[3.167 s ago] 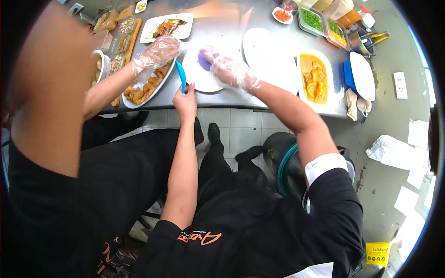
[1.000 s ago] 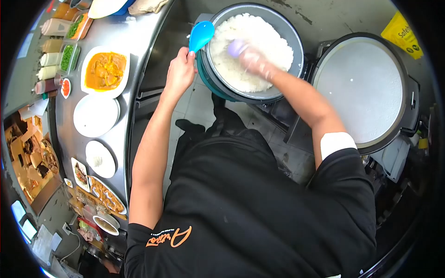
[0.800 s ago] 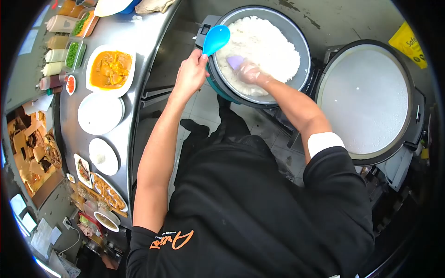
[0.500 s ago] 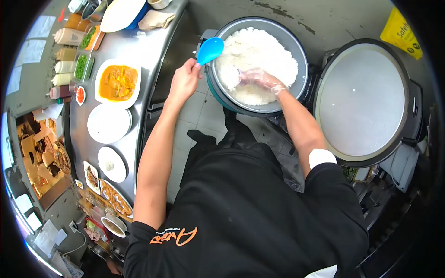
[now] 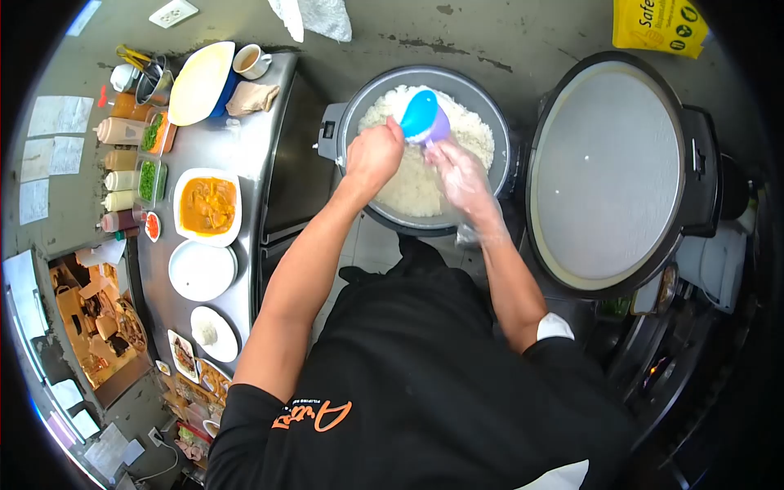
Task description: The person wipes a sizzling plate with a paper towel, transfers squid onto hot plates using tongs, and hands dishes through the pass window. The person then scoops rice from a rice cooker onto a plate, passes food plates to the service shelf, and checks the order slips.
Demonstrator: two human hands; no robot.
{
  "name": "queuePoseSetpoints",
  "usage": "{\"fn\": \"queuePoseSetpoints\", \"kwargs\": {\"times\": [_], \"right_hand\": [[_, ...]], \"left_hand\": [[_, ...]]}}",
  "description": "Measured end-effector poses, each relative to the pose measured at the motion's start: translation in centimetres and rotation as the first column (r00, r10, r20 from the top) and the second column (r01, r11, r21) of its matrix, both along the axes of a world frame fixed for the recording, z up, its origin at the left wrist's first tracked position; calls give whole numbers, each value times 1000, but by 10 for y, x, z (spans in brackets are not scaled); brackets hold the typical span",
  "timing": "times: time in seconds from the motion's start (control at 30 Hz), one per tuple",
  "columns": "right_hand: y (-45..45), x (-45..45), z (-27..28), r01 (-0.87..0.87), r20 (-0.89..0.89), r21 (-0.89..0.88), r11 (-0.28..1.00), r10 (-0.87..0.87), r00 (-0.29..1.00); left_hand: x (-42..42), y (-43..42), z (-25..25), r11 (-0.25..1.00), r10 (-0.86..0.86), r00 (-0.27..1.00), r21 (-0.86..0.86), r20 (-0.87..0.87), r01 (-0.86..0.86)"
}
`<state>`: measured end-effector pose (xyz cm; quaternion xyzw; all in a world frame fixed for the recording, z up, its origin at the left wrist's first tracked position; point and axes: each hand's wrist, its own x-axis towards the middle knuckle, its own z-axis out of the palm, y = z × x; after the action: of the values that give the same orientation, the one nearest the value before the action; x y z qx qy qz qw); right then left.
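Observation:
White rice (image 5: 412, 192) fills much of a large round rice cooker pot (image 5: 371, 94) in front of me. My left hand (image 5: 376, 159), ungloved, grips a blue rice spoon (image 5: 420, 114) above the rice. In a clear plastic glove, my right hand (image 5: 464, 178) has its fingers closed round the handle of a purple scoop cup (image 5: 441, 128). The spoon's bowl overlaps the cup in view, covering part of it; whether they touch, I cannot tell. What the cup contains is mostly hidden.
A large open lid (image 5: 608, 175) stands right of the pot. On the steel counter at left are a bowl of orange stew (image 5: 209, 206), white plates (image 5: 202, 270), a plate with a rice mound (image 5: 220, 335), sauce bottles (image 5: 114, 131) and a mug (image 5: 251, 61).
My left hand has brought the blue spoon from the pot's left rim to over the rice. The right hand has risen from the rice, and the purple cup now shows. The view has shifted.

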<state>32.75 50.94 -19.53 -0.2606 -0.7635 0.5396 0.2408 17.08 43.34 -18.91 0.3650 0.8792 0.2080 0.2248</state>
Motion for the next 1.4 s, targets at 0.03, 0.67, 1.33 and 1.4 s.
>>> {"fn": "queuePoseSetpoints", "kwargs": {"times": [0.03,0.67,1.33,1.4], "right_hand": [[4,1,-1,8,46,-79,997,-4,999],[15,82,-69,115,-163,-628,769,-275,948],[-431,-219,-19,-962,152,-167,218,969,194],[-499,-235,2,-953,104,302,-12,994,21]], "left_hand": [[-2,5,-4,1000,-17,1000,20,-21,17],[7,-7,-52,945,-253,920,127,-300,301],[72,-638,-121,-243,964,-267,457,11,-856],[61,-660,-119,-437,864,-257,391,434,-810]]}}
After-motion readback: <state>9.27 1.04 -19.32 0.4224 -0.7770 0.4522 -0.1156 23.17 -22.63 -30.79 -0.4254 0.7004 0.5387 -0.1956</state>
